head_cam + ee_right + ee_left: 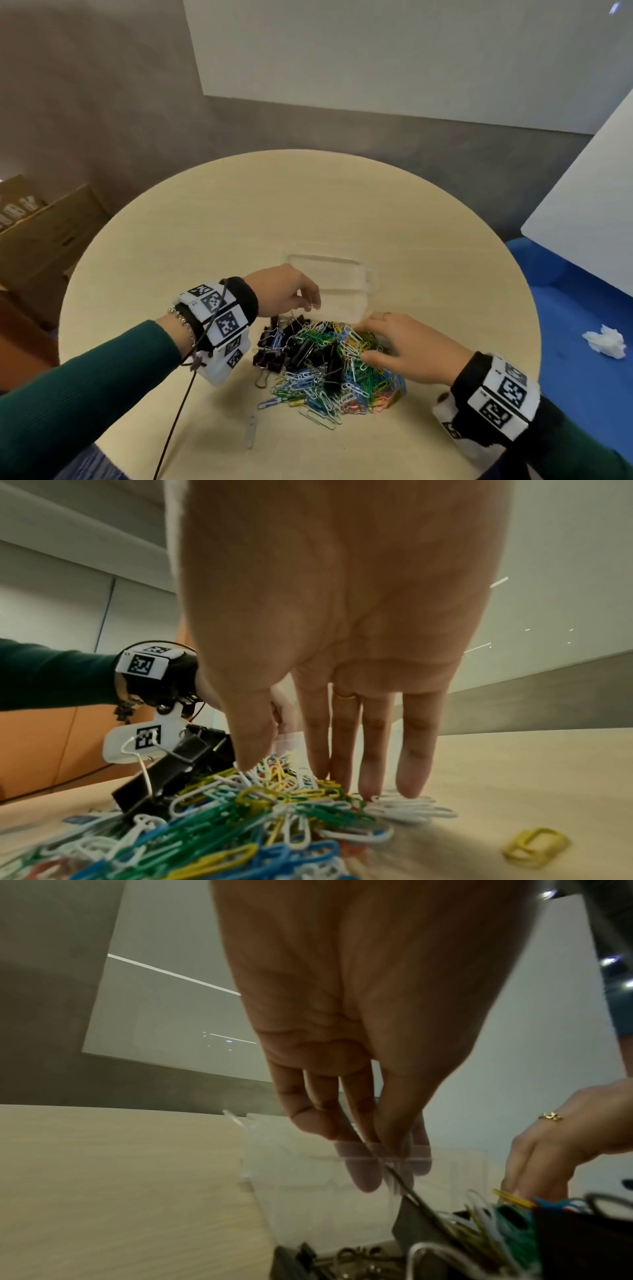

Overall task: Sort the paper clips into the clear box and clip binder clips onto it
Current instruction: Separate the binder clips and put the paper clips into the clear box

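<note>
A mixed pile of coloured paper clips [342, 380] and black binder clips [301, 353] lies on the round table [239, 222], just in front of the clear box [329, 284]. My left hand [310, 303] hovers at the pile's far left edge by the box. In the left wrist view it [387, 1145] pinches the wire handle of a black binder clip [418, 1229], with the clear box [308, 1177] right behind. My right hand [363, 342] rests with straight fingers [342, 750] on the paper clips [274, 799] at the pile's right side, holding nothing.
One stray paper clip [251, 431] lies near the table's front edge, and a yellow one [534, 848] sits apart from the pile. A crumpled tissue [604, 346] lies on the blue surface to the right. A cardboard box [41, 233] stands on the left.
</note>
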A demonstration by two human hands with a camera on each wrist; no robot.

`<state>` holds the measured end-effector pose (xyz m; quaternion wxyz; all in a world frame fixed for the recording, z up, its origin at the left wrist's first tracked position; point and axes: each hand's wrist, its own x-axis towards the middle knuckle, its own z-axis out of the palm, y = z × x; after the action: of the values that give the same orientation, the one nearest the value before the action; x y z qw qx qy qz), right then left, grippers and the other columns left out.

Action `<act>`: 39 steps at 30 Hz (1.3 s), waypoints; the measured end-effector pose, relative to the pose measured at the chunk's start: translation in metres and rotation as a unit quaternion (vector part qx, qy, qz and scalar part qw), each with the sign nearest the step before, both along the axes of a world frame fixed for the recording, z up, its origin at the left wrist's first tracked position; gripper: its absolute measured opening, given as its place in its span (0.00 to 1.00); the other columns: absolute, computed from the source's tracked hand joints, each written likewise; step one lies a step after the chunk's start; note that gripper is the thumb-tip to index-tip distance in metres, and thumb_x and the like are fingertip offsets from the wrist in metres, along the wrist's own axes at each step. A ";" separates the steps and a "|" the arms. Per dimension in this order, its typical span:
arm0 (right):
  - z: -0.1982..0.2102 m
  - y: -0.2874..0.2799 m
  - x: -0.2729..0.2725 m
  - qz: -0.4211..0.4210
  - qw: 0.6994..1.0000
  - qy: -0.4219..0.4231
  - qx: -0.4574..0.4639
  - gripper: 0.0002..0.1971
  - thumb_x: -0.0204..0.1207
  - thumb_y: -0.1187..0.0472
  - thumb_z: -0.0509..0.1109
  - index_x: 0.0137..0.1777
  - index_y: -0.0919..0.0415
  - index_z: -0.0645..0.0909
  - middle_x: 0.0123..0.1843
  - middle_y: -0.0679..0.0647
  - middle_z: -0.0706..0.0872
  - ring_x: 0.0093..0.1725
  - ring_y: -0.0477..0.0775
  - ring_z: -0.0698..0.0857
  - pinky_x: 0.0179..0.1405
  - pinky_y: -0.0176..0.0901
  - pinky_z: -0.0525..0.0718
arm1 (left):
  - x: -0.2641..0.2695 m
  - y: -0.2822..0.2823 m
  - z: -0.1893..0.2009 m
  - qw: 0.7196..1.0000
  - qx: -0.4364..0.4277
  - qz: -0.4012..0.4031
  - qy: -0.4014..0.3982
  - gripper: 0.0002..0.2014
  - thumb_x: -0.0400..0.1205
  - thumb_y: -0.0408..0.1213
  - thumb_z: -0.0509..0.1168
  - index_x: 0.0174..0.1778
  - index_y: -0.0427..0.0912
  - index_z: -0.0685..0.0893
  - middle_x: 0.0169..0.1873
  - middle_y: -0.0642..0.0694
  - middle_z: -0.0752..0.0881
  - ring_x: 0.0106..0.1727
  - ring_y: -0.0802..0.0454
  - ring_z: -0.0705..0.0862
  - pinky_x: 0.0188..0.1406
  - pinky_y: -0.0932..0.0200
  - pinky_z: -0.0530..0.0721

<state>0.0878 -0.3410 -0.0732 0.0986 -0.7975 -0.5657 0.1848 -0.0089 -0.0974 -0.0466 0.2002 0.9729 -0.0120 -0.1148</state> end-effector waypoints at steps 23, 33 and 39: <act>0.013 -0.009 -0.042 -0.023 0.998 -0.044 -0.047 0.34 0.67 0.41 0.75 0.73 0.50 0.73 0.67 0.45 0.78 0.63 0.46 0.77 0.61 0.40 0.78 | -0.036 -0.023 0.004 1.000 -0.013 0.008 0.028 0.09 0.84 0.36 0.63 0.56 0.47 0.87 0.48 0.52 0.91 0.45 0.59 0.85 0.48 0.63 0.81; 0.019 -0.007 -0.034 -0.074 0.997 0.000 0.008 0.11 0.74 0.56 0.74 0.57 0.51 0.88 0.46 0.44 0.88 0.34 0.32 0.77 0.33 0.18 0.69 | -0.054 -0.019 0.008 0.997 0.011 0.016 -0.071 0.11 0.86 0.37 0.59 0.59 0.51 0.84 0.55 0.53 0.84 0.51 0.58 0.83 0.51 0.63 0.79; 0.030 -0.009 -0.023 -0.093 0.993 0.063 0.040 0.08 0.73 0.61 0.76 0.50 0.53 0.90 0.39 0.39 0.88 0.35 0.29 0.83 0.39 0.20 0.77 | -0.078 -0.009 0.006 0.993 -0.005 0.015 -0.116 0.09 0.85 0.40 0.60 0.56 0.53 0.85 0.51 0.57 0.85 0.47 0.65 0.82 0.43 0.71 0.76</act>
<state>0.0651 -0.3503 -0.0432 0.1831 -0.8286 -0.4889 0.2020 -0.0872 -0.1063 -0.0407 0.2036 0.9788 -0.0213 0.0017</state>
